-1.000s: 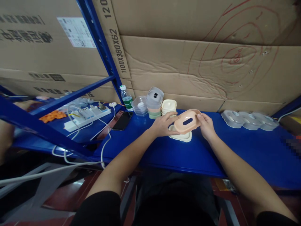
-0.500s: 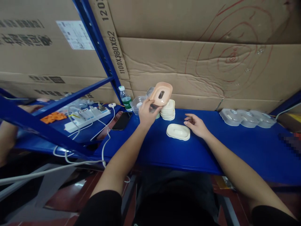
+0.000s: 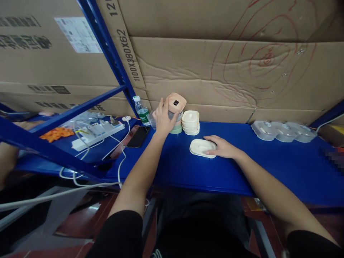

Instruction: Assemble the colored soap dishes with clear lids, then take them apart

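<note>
Your left hand (image 3: 164, 119) is spread around the near left side of the peach dish (image 3: 180, 98), fingers along its edge and thumb lower, in front of the grey dish (image 3: 171, 115). The peach dish sits tilted at the top of that stack, its dark slot showing; you cannot tell from this view whether it bears fully on the grey one or partly on your fingers. Below them is a green dish (image 3: 176, 129). Ease the peach dish level and feel its rim meet evenly before loosening your fingers; a sideways push could tip the stack.

Your right hand (image 3: 224, 147) has a narrow grip on the right end of the cream dish (image 3: 200, 147), fingers at the far edge and thumb at the near one. This dish lies low over the blue table (image 3: 228, 175), but whether it is lifted at all is unclear. Press lightly on both edges, as the thin wall may flex.

The cream stack (image 3: 190, 124) stands just beside the peach-topped one, so give your left wrist room there. Behind your left hand is a clear tub (image 3: 153, 121), mostly hidden, with the bottle (image 3: 142, 113) near it and the phone (image 3: 138, 137) lying nearer you. The clear boxes (image 3: 283, 132) rest well apart, to the right.
</note>
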`<state>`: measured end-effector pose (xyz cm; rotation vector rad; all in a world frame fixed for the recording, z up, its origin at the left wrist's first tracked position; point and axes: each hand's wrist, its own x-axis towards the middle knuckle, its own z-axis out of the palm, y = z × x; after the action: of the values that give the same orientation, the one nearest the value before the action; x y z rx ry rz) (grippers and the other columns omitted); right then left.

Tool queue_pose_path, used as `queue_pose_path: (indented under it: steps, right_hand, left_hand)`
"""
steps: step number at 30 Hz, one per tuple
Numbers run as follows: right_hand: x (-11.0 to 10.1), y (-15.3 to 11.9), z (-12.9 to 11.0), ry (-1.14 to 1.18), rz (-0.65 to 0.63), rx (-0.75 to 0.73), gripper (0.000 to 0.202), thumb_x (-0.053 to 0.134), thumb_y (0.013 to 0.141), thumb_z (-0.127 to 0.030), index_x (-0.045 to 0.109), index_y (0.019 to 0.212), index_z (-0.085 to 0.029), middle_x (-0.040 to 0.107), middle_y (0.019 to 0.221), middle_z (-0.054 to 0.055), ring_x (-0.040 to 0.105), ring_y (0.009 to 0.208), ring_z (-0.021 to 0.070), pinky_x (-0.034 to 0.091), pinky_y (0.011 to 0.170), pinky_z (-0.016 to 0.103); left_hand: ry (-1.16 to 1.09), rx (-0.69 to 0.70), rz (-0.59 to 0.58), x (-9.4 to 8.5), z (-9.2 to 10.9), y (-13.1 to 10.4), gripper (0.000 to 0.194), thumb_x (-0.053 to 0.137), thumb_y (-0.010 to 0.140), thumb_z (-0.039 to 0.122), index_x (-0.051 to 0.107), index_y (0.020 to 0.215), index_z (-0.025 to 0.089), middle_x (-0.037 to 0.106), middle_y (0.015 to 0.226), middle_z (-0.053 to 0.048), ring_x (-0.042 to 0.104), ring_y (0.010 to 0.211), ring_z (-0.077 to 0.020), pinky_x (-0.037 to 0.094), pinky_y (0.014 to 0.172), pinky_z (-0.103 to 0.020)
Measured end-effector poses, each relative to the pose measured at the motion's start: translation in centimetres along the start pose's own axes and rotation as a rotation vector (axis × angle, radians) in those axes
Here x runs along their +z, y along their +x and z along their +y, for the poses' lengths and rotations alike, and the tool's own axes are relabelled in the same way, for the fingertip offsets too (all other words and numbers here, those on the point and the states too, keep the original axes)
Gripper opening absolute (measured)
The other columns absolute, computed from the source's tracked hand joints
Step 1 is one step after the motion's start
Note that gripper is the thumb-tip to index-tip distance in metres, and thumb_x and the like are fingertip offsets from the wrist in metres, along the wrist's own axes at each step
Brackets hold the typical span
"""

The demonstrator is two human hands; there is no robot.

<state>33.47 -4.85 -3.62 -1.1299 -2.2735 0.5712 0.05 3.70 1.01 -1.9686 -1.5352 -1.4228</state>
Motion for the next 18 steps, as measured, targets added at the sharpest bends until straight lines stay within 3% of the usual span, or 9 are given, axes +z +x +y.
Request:
queue_pose_path:
  steps: [4, 7, 11, 14, 18]
  right_hand:
    - [0.0, -0.4, 0.1, -0.051, -0.171, -0.054, 0.099, 0.092, 0.065, -0.069, 0.063, 0.150, -0.026, 0.062, 0.152, 0.017, 0.055, 0.143, 0.0426, 0.042, 0.120, 0.063]
    - [-0.1, -0.7, 0.7, -0.092, -0.196, -0.006, 0.107, 0.096, 0.055, -0.070, 0.064, 0.149, -0.030, 0.056, 0.160, 0.017, 0.045, 0.151, 0.0479, 0.032, 0.123, 0.070]
    - [-0.7, -0.8, 1.3, -0.079, -0.157, -0.025, 0.088, 0.096, 0.062, -0.061, 0.071, 0.141, -0.030, 0.066, 0.148, 0.014, 0.057, 0.142, 0.0439, 0.040, 0.120, 0.066]
    - [-1.3, -0.6, 0.9, -0.073, -0.072, -0.032, 0.070, 0.094, 0.069, -0.052, 0.075, 0.132, -0.029, 0.070, 0.139, 0.012, 0.066, 0.129, 0.0388, 0.049, 0.114, 0.061]
    - [-1.9, -0.5, -0.2, -0.032, 0.133, -0.039, 0.060, 0.089, 0.075, -0.053, 0.075, 0.127, -0.027, 0.068, 0.141, 0.013, 0.067, 0.129, 0.0359, 0.048, 0.115, 0.058]
  left_hand:
    - [-0.027, 0.002, -0.084, 0.1, 0.4, 0.1, 0.091, 0.049, 0.096, 0.075, 0.037, 0.166, 0.018, 0.033, 0.172, -0.024, 0.040, 0.155, -0.0434, 0.034, 0.120, -0.064]
    - [-0.039, -0.010, -0.089, 0.2, 0.5, 0.2, 0.094, 0.051, 0.094, 0.076, 0.035, 0.167, 0.019, 0.029, 0.174, -0.024, 0.038, 0.156, -0.0438, 0.034, 0.121, -0.064]
    - [-0.040, -0.014, -0.016, -0.3, 0.7, -0.8, 0.092, 0.054, 0.094, 0.073, 0.036, 0.165, 0.018, 0.034, 0.172, -0.023, 0.036, 0.156, -0.0428, 0.032, 0.123, -0.062]
    - [-0.070, 0.068, 0.025, -0.8, 1.7, -2.6, 0.078, 0.056, 0.095, 0.066, 0.049, 0.156, 0.017, 0.051, 0.159, -0.022, 0.047, 0.148, -0.0403, 0.036, 0.120, -0.059]
    - [-0.192, 0.395, -0.207, -0.9, 4.4, -4.7, 0.050, 0.057, 0.098, 0.057, 0.069, 0.128, 0.019, 0.072, 0.129, -0.017, 0.065, 0.123, -0.0331, 0.049, 0.108, -0.052]
